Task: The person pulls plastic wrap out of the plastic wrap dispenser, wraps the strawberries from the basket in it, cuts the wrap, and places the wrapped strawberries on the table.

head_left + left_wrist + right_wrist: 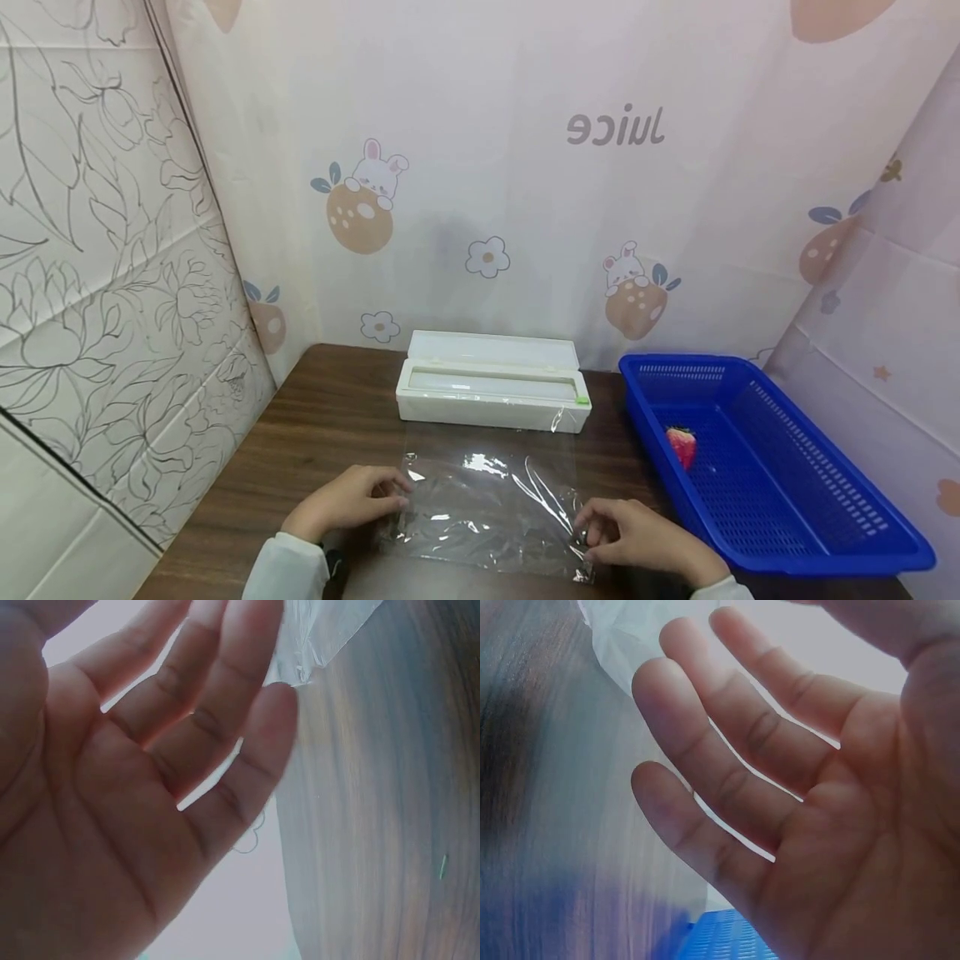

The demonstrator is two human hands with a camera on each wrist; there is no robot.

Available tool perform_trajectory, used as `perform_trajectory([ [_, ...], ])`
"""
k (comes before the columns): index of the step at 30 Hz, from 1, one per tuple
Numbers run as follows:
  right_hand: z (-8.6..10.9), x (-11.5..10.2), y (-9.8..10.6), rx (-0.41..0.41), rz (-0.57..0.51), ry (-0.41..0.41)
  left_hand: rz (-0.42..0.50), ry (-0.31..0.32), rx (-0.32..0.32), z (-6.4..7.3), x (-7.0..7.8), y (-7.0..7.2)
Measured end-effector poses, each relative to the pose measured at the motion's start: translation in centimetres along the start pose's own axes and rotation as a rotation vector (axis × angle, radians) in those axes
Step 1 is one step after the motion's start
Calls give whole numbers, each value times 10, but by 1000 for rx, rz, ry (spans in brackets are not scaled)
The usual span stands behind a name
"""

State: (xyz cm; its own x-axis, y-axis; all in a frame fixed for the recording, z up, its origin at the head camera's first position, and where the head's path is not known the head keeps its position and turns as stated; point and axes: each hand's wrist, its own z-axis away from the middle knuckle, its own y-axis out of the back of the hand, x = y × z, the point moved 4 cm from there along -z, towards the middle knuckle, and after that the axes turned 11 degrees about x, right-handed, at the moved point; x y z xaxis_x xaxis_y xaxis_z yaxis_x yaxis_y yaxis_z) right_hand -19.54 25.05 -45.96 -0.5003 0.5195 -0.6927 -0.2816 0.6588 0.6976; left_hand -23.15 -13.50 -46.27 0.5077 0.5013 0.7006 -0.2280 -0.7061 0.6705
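Observation:
A sheet of clear cling film (480, 508) lies spread over the brown table, stretching forward from a white cling film dispenser box (491, 412) whose lid stands raised at the back. At the sheet's left edge is my left hand (356, 500), fingers loosely bent and thumb apart from them. My right hand (637, 537) is at the right edge, its fingers likewise relaxed and curved by the film. In the left wrist view the palm and spread fingers (217, 727) show, with a crinkled film corner (307, 652) beyond the tips. The right wrist view shows film (626, 645) behind the fingertips.
A blue plastic basket (750, 550) stands to the right, holding a red strawberry (682, 448) near its left wall. Behind the box hangs a printed curtain (510, 208); a flower-patterned panel (112, 275) rises on the left. The wooden table (300, 425) ends against them.

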Motion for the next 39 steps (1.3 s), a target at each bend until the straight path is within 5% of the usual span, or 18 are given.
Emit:
perform_trajectory([
  [12,-6,-20,29,144,156,-6,1,28,43,-8,5,1],
  [26,-17,-42,62,154,237,-14,-2,17,49,-13,0,-1],
  [33,-23,-44,80,105,259,-98,-9,16,44,-15,-1,-2],
  [39,-24,-46,89,118,297,-60,-9,22,42,-16,-4,-4],
])
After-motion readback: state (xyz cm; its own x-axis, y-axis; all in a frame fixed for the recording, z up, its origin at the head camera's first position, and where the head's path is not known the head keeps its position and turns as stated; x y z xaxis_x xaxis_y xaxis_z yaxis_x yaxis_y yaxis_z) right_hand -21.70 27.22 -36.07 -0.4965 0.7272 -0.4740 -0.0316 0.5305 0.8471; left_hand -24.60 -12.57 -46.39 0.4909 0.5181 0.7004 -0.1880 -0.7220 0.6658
